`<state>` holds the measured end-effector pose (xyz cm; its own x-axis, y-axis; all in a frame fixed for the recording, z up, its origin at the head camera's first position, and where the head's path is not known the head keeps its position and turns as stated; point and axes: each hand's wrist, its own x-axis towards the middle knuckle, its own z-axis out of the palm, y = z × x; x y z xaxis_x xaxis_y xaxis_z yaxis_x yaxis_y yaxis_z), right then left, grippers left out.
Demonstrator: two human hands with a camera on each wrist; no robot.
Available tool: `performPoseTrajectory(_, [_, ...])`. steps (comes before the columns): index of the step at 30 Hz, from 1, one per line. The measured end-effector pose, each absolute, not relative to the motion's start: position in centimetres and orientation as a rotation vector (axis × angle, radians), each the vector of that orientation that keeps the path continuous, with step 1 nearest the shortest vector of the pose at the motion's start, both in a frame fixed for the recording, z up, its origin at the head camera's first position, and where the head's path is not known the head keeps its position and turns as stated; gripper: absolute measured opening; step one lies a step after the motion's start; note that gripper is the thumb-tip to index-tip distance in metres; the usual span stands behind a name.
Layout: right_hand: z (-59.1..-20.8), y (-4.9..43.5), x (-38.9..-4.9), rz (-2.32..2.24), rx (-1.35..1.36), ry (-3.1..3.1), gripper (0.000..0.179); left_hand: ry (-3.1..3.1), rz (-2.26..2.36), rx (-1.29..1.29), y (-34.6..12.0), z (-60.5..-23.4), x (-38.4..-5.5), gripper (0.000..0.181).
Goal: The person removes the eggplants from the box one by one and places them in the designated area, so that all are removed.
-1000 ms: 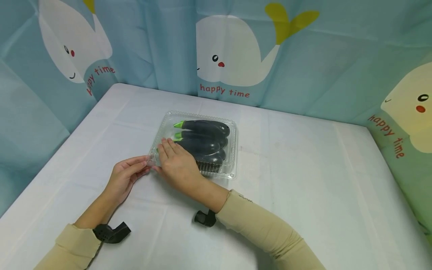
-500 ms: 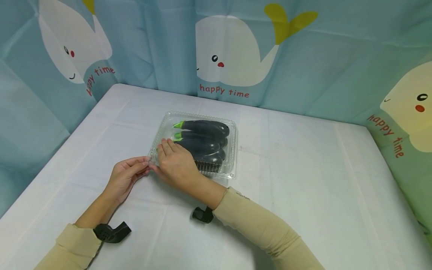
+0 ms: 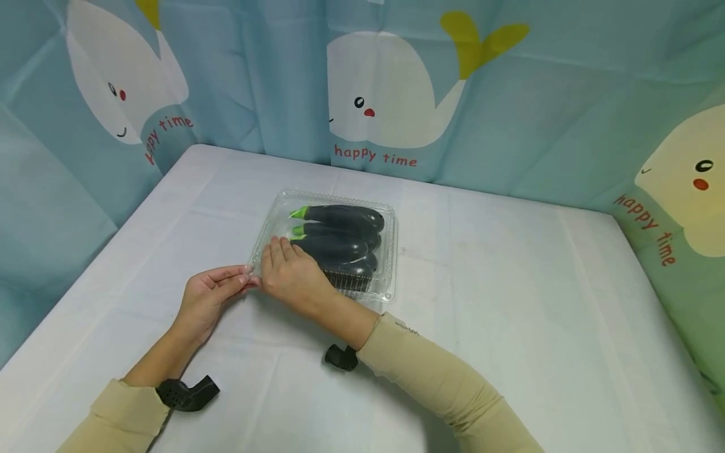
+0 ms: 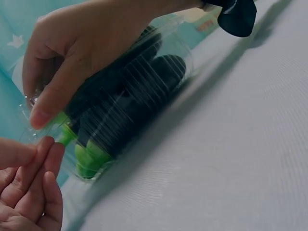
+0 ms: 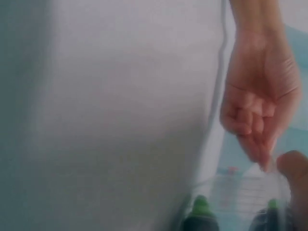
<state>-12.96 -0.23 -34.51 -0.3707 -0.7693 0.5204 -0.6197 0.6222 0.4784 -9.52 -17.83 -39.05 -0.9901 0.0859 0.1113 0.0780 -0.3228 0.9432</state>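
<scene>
Box: a clear, square plastic box with a ribbed near wall [image 3: 391, 264] sits on the white cloth-covered table [image 3: 487, 314], left of the table's middle and toward its far edge.
Box contents: long, glossy, near-black eggplants with bright green stem ends [image 3: 334, 248] lie side by side, stems to the left; at least four show, and the exact count is hard to make out where they overlap.
Left hand: the bare left hand [image 3: 205, 299] pinches the box's near left corner between thumb and fingertips.
Right hand: the bare right hand [image 3: 297, 277] lies over the box's left end, fingers close together on the clear top, thumb down by the same corner.
Hidden: the right hand covers some of the green stem ends and part of the left rim; whether that rim is fastened cannot be told.
Cut off: in the right wrist view the box runs out of the bottom edge, only two stem ends showing clearly, and the right thumb is blurred.
Backdrop: a pale blue curtain with white whales [image 3: 566, 94] stands behind the table.
</scene>
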Motion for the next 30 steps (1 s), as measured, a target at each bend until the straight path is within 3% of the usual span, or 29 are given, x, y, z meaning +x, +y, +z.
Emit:
performPoseTrajectory(11, [-34.8, -0.1, -13.1, -0.196, 1.070, -2.051, 0.046, 1.917, 2.518, 0.184, -17.7, -39.5, -9.5, 0.023])
performPoseTrajectory(19, [-33.0, 1.6, -12.3, -0.151, 1.202, -2.249, 0.033, 1.879, 2.476, 0.190, -17.7, -39.0, -9.4, 0.016])
performPoseTrajectory(30, [-31.3, 5.6, -11.4, -0.039, 1.282, -2.522, 0.048, 1.901, 2.429, 0.149, -17.8, -38.4, -9.3, 0.014])
